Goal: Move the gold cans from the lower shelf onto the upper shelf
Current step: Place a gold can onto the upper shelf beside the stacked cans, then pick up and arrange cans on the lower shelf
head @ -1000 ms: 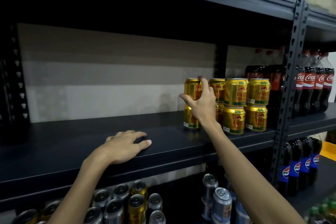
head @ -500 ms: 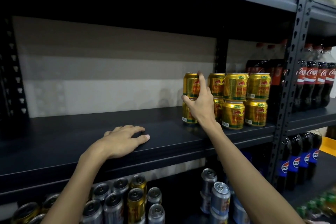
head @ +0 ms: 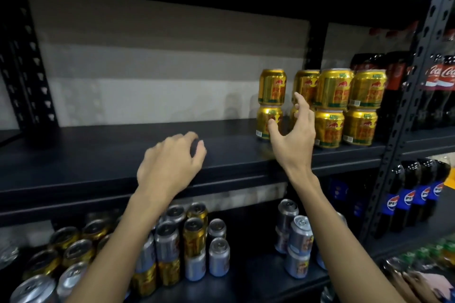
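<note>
Gold cans [head: 332,91] stand at the right end of the upper shelf [head: 98,155], in stacks of two. About eight show, and the leftmost stack stands slightly apart from the rest. That part of the job looks done.

More are left on the lower shelf [head: 258,275]. Several lower gold cans [head: 194,236] sit there among silver cans [head: 219,256], some stacked and some at the far left, so the task seems partly finished.

The right hand [head: 295,140] is raised in front of the stacks with its fingers spread wide, holding nothing. Its thumb is close to the leftmost bottom can, though contact cannot be told.

The left hand [head: 167,167] is over the upper shelf's front edge with loosely curled fingers, also holding nothing. It is blurred, so whether it touches the shelf is unclear.

Most of the upper shelf to the left is bare and leaves room. Silver cans crowd the lower gold ones and could be knocked.

Cola bottles [head: 440,76] and Pepsi bottles [head: 406,199] stand past a post [head: 403,106] on the right.
</note>
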